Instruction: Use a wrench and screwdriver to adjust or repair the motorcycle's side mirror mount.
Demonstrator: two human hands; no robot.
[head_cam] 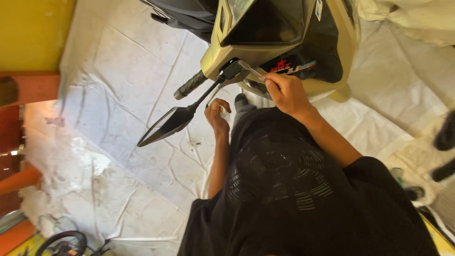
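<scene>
Two hands are on the work, both at the handlebar end of the olive-gold scooter point(332, 28), centre top of the frame.

1. Fingers. My right hand point(286, 92) has its fingertips point(269, 81) pinched shut on the lower end of a thin pale lever point(249, 68), which runs up and left to the black bracket point(231, 71) on the bar. The grip is narrow, made with the tips and not the palm. My left hand point(217, 111), lower and to the left, is curled nearly closed. Something small and pale shows at its fingers, but I cannot tell what it is or whether it is truly held.

2. State of the work. In my judgement it is at an early stage. The black handlebar grip point(189, 85) is on the bar. The mirror point(166, 125) hangs down and left on its stalk point(204, 97), attached at the bracket. No loose parts show on the white sheet point(118, 71) beneath. The lever is in place at the bracket, and what is done to it is not yet visible.

3. Pose. My right wrist is bent slightly, the forearm running down and right to the black sleeve. My left forearm rises almost straight up the frame from the elbow, with the hand just below the mirror stalk and apart from it. The two hands are near each other but not touching.
</scene>
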